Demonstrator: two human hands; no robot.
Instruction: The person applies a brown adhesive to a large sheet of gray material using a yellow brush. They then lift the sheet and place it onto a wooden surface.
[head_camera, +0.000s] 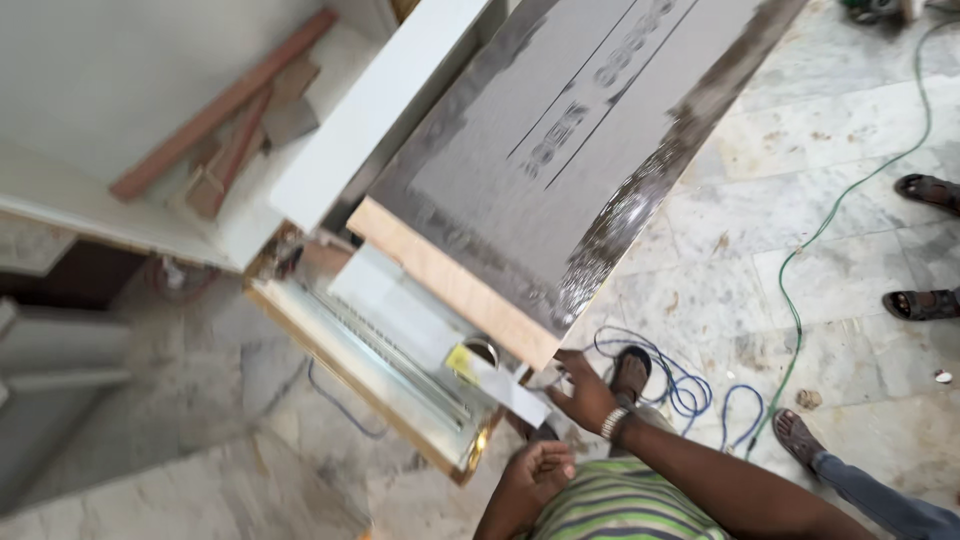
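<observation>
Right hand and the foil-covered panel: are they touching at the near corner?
Touching. In the head view the right hand has its fingers against the near corner edge of the foil-covered panel, with no gap visible between them.

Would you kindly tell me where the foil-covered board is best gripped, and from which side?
Probably at its near end, from below and the sides. The foil-covered board slopes towards the person, its bare wooden edge exposed and overhanging the mirrored panel. The right hand already touches that corner; the left hand is curled below, apart from it.
</observation>
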